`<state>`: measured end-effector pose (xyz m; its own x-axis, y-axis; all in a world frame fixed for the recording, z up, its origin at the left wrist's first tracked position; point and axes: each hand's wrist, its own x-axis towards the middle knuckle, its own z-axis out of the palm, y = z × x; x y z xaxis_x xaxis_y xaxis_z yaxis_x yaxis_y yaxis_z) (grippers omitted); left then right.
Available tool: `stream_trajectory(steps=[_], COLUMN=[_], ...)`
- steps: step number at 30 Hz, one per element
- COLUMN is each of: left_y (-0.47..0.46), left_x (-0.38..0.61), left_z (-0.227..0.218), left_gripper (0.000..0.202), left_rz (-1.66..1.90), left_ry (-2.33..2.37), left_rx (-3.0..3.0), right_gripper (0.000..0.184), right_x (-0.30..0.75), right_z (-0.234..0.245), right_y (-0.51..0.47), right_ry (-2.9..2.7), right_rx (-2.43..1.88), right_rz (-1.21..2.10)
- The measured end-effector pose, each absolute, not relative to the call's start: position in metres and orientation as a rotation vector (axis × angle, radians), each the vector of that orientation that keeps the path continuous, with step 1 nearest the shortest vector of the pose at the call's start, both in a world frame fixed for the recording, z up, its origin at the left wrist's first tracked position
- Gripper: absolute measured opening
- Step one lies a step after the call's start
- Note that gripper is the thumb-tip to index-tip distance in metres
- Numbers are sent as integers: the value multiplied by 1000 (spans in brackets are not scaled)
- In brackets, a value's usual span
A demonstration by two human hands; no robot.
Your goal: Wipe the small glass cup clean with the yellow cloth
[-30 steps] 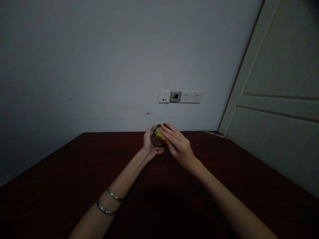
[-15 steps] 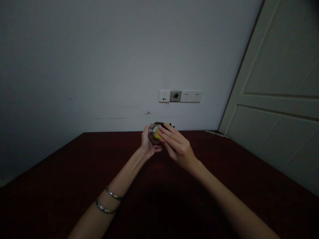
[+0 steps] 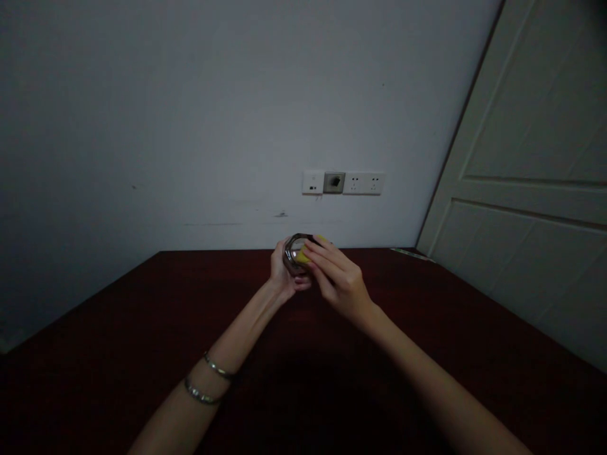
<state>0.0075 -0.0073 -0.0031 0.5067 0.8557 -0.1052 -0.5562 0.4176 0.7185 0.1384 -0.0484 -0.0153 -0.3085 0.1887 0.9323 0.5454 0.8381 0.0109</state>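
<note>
My left hand is wrapped around the left side and underside of a shiny, faceted glass vessel, held up over the table with its round face tilted toward me. My right hand pinches a yellow piece, seemingly a sponge, against the inner part of that face. More yellow shows above the right fingers. Much of the vessel's right side is hidden behind my right hand, so its exact kind is unclear.
Under my arms spreads a dark red table that meets a pale wall. A row of sockets is set in the wall. At the right stands a panelled white door, with a thin strip lying near it.
The fingers of my right hand and the yellow sponge have shifted slightly on the vessel. The vessel has turned a little, and dark bits at its upper right no longer show.
</note>
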Motion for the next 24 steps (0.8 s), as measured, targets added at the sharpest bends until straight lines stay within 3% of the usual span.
stream_trajectory(steps=[10, 18, 24], left_y=[-5, -9, -6], left_x=[11, 12, 16], left_z=[-3, -10, -17], left_gripper=[39, 55, 50], left_rz=[1219, 838, 897], left_ry=[453, 588, 661], left_rx=[594, 749, 743], right_gripper=[41, 37, 38], right_x=[123, 140, 136], right_z=[-27, -12, -22], right_y=[-58, -43, -49], right_ry=[-1938, -1778, -1823], right_rx=[-514, -611, -601], right_rz=[-396, -303, -364])
